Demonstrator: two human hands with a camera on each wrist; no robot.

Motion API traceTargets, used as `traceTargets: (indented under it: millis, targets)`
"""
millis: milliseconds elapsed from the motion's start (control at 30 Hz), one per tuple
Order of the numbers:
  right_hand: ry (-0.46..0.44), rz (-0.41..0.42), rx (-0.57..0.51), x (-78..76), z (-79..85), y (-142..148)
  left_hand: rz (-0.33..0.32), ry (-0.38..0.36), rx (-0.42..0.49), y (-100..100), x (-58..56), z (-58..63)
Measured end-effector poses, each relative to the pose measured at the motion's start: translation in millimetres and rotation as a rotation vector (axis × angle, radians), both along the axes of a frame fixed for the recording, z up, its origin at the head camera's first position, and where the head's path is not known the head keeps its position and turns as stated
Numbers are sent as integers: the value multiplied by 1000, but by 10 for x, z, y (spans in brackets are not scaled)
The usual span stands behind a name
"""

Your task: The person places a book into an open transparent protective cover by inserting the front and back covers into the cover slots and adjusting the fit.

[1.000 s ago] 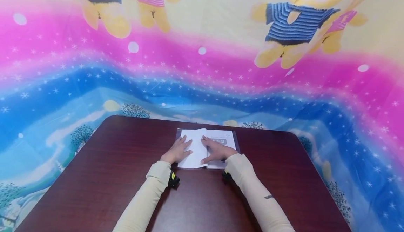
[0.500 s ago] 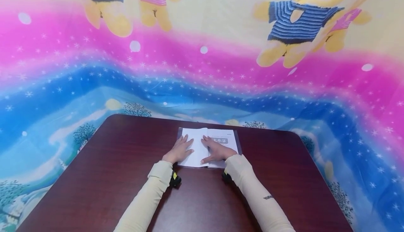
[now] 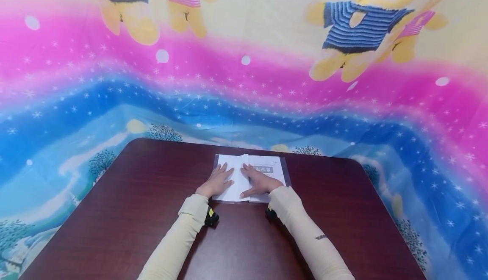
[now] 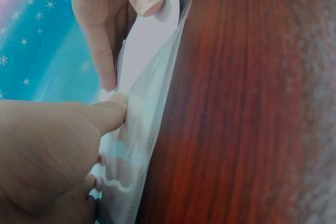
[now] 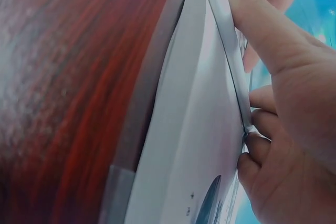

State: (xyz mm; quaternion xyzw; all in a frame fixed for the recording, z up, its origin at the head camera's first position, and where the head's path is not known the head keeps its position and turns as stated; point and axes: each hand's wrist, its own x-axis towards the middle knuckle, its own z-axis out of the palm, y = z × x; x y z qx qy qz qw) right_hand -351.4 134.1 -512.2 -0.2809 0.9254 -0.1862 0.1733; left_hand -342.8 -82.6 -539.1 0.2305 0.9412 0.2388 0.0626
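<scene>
Against a bear-printed backdrop (image 3: 228,68), near the far edge of a reddish-brown bench (image 3: 122,212) — with the left hand (image 3: 216,181) spread over the left page (image 3: 230,195) of an open book (image 3: 237,178), and the right hand (image 3: 263,181) — fingers likewise extended — across the fold from the right page (image 3: 276,165).

An open book (image 3: 281,167) lies on the table (image 3: 171,170) near its far edge, with a cloth backdrop (image 3: 244,98) behind and to both sides of the table. The left hand (image 3: 215,182) rests on the left page (image 3: 237,182); the right hand (image 3: 264,182) lies across the right page, its fingertips just left of the fold, facing the left hand.
</scene>
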Motion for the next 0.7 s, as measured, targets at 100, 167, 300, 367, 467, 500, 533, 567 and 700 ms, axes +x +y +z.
traceTargets:
  millis: [100, 167, 300, 367, 467, 500, 533, 567, 700]
  targets:
    - [-3, -8, -5, 5, 8, -6, 0, 2, -2, 14, -1, -1]
    - [-4, -8, -10, 5, 7, -19, 0, -1, -10, 17, -3, 1]
    - [-1, 1, -22, -6, 1, -55, -6, -2, -12, 11, -17, 5]
    - [2, 1, -36, -11, 0, -65, -10, -3, -7, 8, -26, 11]
    - [3, -2, -49, -19, -2, -69, -15, -7, -6, 1, -37, 24]
    - [0, -3, -51, -21, -1, -67, -14, -11, -7, -2, -40, 27]
    - [-4, -5, -54, -24, -1, -63, -14, -15, -3, -5, -41, 30]
    - [-6, -10, -56, -26, -2, -56, -15, -19, -2, -8, -41, 33]
    - [-14, -31, -55, -36, 14, -7, -13, -34, 13, -16, -44, 36]
